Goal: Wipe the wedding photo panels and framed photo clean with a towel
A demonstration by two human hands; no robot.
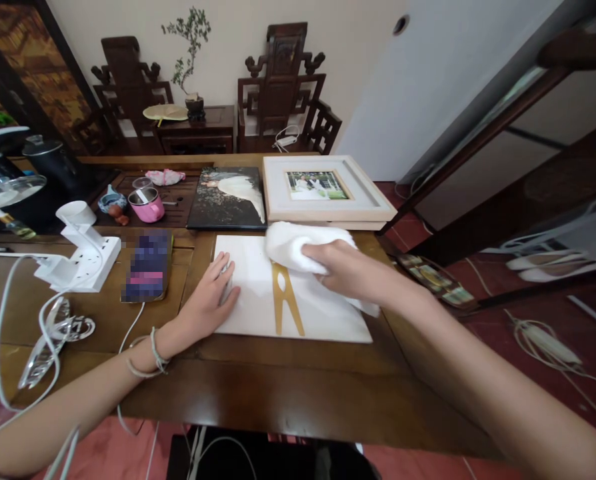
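A white board (248, 307) lies flat on the wooden table, and a tan stand leg (281, 303) shaped like an upside-down V shows on its face. My left hand (211, 297) rests with fingers spread on the board's left edge. Bunched in my right hand (341, 267) is a white cloth (293, 243), which covers the board's upper right part and the top of the leg. Just behind the board are a white picture frame (373, 207) holding a photo of people and a dark photo panel (203, 213) with a figure in a white dress.
To the left are a phone (151, 267) on a cable, a white power strip (95, 260), a clear hair claw (53, 340) and a pink cup (148, 205). A kettle (48, 160) stands at the far left. Right of the table is a dark-framed mirror (483, 173).
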